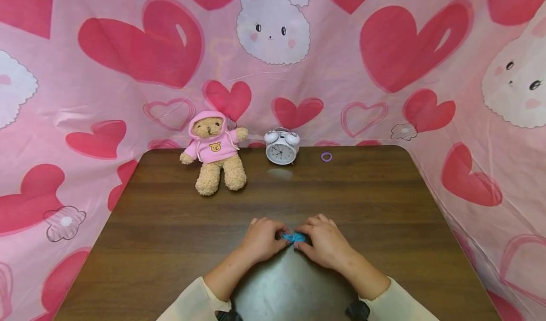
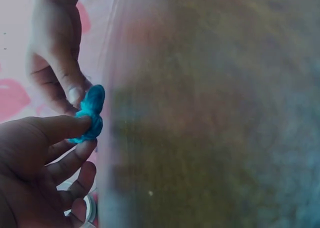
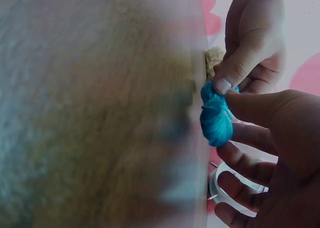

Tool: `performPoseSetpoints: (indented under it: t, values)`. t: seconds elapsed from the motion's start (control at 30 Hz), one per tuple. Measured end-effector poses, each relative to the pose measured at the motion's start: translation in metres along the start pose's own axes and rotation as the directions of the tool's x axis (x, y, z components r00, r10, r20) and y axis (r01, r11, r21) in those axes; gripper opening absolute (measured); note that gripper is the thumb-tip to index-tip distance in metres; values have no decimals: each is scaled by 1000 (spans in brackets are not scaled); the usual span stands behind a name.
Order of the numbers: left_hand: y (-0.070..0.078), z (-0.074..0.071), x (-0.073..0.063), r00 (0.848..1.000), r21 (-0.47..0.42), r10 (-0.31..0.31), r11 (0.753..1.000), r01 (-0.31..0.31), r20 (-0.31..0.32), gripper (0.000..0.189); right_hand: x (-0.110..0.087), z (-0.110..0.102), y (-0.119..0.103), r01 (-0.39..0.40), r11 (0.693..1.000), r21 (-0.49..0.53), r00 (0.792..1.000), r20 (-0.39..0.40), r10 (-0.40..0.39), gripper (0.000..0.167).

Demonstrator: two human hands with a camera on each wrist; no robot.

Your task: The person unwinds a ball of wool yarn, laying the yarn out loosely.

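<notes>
A small bundle of blue yarn [image 1: 295, 237], drawn in at its middle like a bow, is between both hands just above or on the table [image 1: 170, 245]; which of the two I cannot tell. My left hand [image 1: 263, 239] pinches one end with thumb and fingers. From the other side, my right hand [image 1: 326, 243] grips the opposite end. Up close in the left wrist view, the bundle [image 2: 95, 100] shows a rounded loop past the left thumb. Fine strands and a narrow waist on the bundle [image 3: 216, 125] appear in the right wrist view.
At the table's back left sits a teddy bear [image 1: 215, 152] in a pink hoodie. Beside it stands a white twin-bell alarm clock [image 1: 281, 148], and farther right lies a purple ring [image 1: 326, 157]. Pink heart-print cloth [image 1: 260, 84] hangs behind and around the table.
</notes>
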State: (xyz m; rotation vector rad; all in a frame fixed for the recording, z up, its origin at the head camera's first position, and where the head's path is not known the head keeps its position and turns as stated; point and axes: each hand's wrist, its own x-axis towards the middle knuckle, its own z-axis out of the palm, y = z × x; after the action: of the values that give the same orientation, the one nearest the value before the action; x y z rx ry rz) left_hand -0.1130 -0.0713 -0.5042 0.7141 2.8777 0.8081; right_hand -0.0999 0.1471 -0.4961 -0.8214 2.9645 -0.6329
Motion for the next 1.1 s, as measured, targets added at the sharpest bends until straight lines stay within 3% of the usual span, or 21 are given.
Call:
performPoseSetpoints:
  t: [0.37, 0.7, 0.8, 0.93, 1.1]
  values:
    - [1, -7, 3, 997, -54, 30, 998, -33, -68, 9, 5, -1, -2, 35, 998, 61, 986, -165, -25, 14]
    - [-5, -11, 9, 995, -139, -27, 990, 14, -95, 7, 7, -2, -4, 74, 994, 87, 961, -274, -47, 7]
    - [-6, -16, 10, 993, -249, -65, 968, 39, -96, 6, 7, -1, -4, 77, 991, 110, 947, -320, -38, 8]
    - [-7, -21, 10, 990, -396, -115, 915, 73, -84, 7, 8, -2, -4, 79, 984, 157, 918, -396, -11, 8]
    - [-7, -25, 12, 984, -462, -155, 882, 97, -88, 7, 8, -3, -4, 96, 974, 204, 882, -471, 12, 8]
